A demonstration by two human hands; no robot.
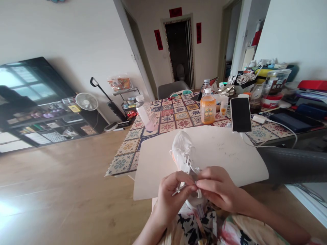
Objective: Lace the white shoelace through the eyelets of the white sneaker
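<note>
A white sneaker point(184, 153) lies toe-away on a pale sheet of paper point(219, 153) at the near edge of the table, its heel end coming down to the person's lap. Both hands meet over its laces: the left hand point(171, 192) pinches a white lace end point(180, 189) between thumb and fingers, and the right hand point(219, 189) closes its fingertips on the lace just beside it, the two hands touching at the fingertips.

Beyond the paper a patterned tablecloth point(168, 119) covers the table. On it stand an orange juice bottle point(207, 107), a clear bottle behind it, a tilted pink-tinted bottle point(145, 115) to the left, and a smartphone point(240, 114) propped upright with a white cable point(281, 127) trailing right. Jars, containers and stacked clutter crowd the far right end. A grey chair back point(293, 165) juts in at the right, near the right forearm. Across the wooden floor stand a small fan point(87, 101), a low shelf and a dark television.
</note>
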